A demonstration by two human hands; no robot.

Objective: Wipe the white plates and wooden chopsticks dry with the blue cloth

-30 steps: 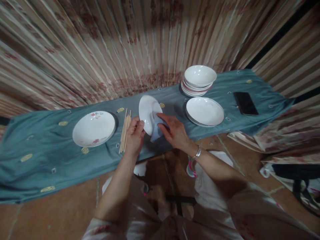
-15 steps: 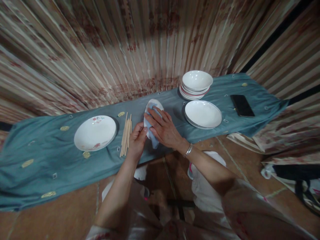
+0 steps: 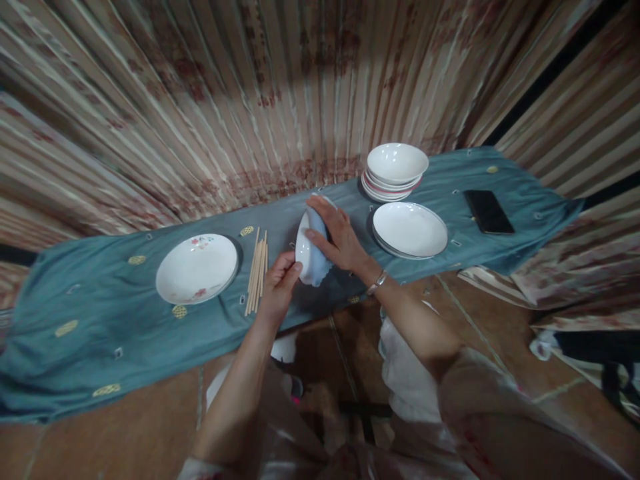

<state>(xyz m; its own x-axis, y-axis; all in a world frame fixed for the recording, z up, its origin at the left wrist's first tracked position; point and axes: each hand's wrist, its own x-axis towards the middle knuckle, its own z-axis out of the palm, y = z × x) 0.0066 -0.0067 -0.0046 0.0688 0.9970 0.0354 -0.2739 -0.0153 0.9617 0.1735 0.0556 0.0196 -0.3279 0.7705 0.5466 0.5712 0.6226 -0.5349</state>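
My left hand (image 3: 280, 285) pinches the near left rim of a white bowl (image 3: 303, 248) between thumb and fingers. The bowl is tipped on its side above the cloth-covered table, its curved side showing. A light blue cloth (image 3: 319, 263) drapes over the bowl's right part. Pressing that cloth against the bowl, my right hand (image 3: 343, 240) wraps over it with the thumb towards me; some fingertips are hidden behind the bowl. Just left of my left hand lies a bundle of several wooden chopsticks (image 3: 257, 273).
Flowered plates (image 3: 197, 270) are stacked at the left. Right of my hands stand stacked white plates (image 3: 410, 230), with a pile of bowls (image 3: 397, 165) behind them. A black phone (image 3: 489, 212) lies farther right on the green tablecloth (image 3: 135, 340). A pleated curtain (image 3: 290, 100) hangs behind.
The bowl has turned so its curved side shows more. My right hand has shifted from lying across it to gripping over its far right edge with the cloth. The left hand keeps its pinch.
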